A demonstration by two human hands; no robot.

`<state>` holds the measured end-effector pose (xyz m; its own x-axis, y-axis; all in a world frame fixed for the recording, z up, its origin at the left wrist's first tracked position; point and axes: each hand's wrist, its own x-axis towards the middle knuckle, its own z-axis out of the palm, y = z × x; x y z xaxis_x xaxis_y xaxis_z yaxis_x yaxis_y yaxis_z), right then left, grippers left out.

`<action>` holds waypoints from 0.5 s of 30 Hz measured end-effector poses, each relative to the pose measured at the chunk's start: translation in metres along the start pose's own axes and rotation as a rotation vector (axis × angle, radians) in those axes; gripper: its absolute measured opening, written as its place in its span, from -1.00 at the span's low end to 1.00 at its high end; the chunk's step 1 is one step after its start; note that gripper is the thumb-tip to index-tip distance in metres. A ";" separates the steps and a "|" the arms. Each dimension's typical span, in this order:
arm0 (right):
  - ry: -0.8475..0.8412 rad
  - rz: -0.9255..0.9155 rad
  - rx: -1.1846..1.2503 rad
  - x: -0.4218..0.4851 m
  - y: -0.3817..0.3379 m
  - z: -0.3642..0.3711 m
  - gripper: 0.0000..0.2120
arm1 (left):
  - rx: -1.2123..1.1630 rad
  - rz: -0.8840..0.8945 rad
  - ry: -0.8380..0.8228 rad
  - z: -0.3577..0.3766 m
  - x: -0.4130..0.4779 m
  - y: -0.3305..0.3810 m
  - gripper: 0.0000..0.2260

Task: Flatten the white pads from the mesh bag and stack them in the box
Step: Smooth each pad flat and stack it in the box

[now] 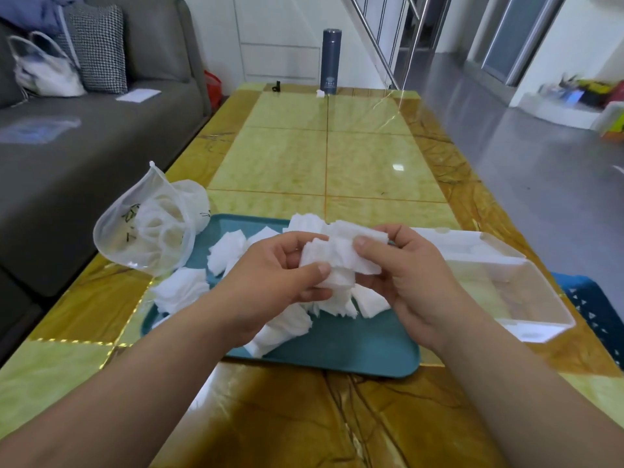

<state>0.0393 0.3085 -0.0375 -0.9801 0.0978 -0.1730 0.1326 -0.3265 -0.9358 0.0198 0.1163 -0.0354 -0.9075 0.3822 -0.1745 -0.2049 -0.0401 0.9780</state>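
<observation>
Your left hand (287, 268) and right hand (401, 265) pinch one crumpled white fibre pad (337, 256) above the teal plastic tray (354, 342), apparently for flattening; clear plastic box (526, 292) waits alongside, right.

A long glossy table (326, 153) of yellow-green and brown marble pattern stretches ahead of the hands, mirroring bright light. Left of the hands stands a grey sofa (101, 130) with a houndstooth cushion (98, 49) and a white handbag (45, 70). Far ahead, white wall panels (280, 38) and a steel stair railing (398, 38). To the right, shiny grey floor (506, 146).
</observation>
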 end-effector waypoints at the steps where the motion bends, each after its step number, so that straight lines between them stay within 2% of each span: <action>1: 0.008 -0.001 0.014 0.001 0.000 0.000 -0.87 | 0.000 0.000 0.004 -0.002 0.002 0.000 -0.73; 5: 0.110 -0.014 0.005 0.004 0.001 -0.002 -0.88 | 0.025 -0.004 0.071 -0.006 0.008 0.000 -0.75; 8: 0.226 -0.045 -0.060 0.006 0.003 -0.007 -0.85 | 0.029 0.003 0.238 -0.011 0.012 0.000 -0.77; 11: 0.243 -0.068 -0.151 0.003 0.006 -0.010 -0.86 | 0.084 0.029 0.366 -0.016 0.012 0.000 -0.80; 13: 0.216 -0.068 -0.167 0.000 0.009 -0.008 -0.88 | 0.081 0.063 0.306 -0.018 0.007 0.003 -0.77; 15: 0.185 -0.068 -0.180 -0.002 0.009 -0.006 -0.87 | -0.005 0.096 0.129 -0.014 0.000 0.011 -0.73</action>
<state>0.0438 0.3109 -0.0476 -0.9461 0.2891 -0.1457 0.1079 -0.1426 -0.9839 0.0121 0.1026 -0.0266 -0.9624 0.2547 -0.0942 -0.1168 -0.0751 0.9903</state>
